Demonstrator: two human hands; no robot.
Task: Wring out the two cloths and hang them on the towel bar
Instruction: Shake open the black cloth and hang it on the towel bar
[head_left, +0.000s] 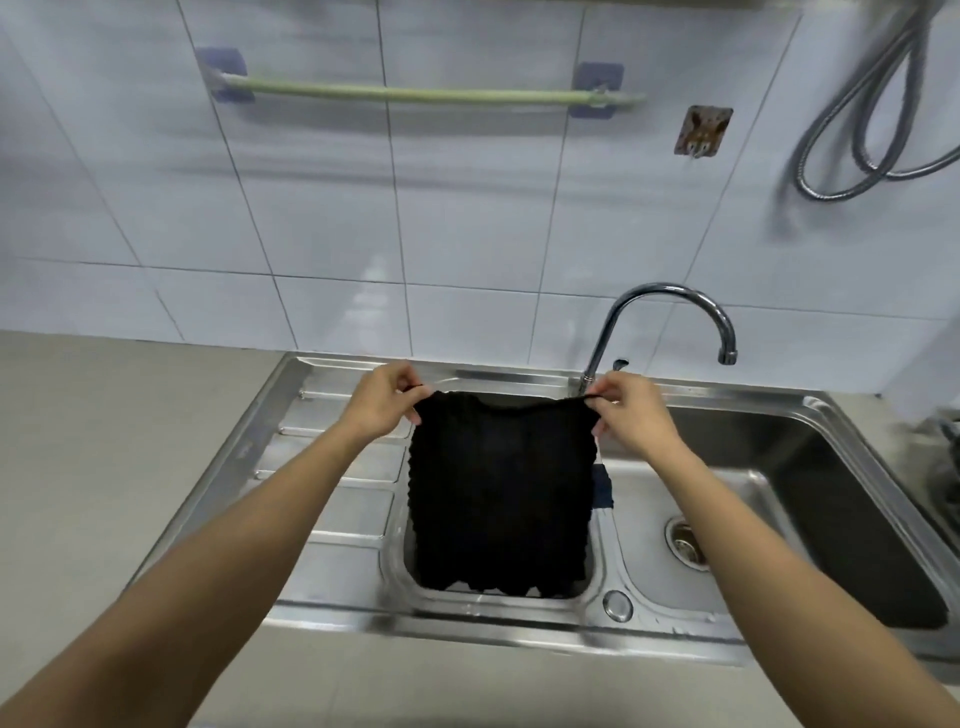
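Pale blue-white glazed wall tiles (311, 208) with dark grout lines fill the background above a beige countertop (104, 467). Set into the counter is a stainless steel sink (857, 519) with a ribbed drainboard (337, 467) on the left, a small basin in the middle and a larger basin on the right; a round drain strainer (687, 540) sits in the floor of the larger basin. A curved chrome faucet (670, 306) rises behind the basins, its spout turned to the right. On the wall, a light green towel bar (415, 94) runs horizontally between 2 purplish adhesive mounts — nothing hangs on it. To the right of the bar is a square adhesive hook plate (702, 130), and a looped metal shower hose (872, 119) hangs at the upper right.

A black cloth (501, 493) with a knobbly texture is held spread out flat over the small basin, well below the towel bar. The left hand (382, 402) pinches its upper left corner between thumb and fingertips, other fingers curled; the right hand (631, 413) pinches the upper right corner the same way. The top edge is stretched between the 2 hands and sags slightly.

A strip of a second, dark blue cloth (603, 486) shows just past the black cloth's right edge, near the divider between the basins — most of it is hidden.
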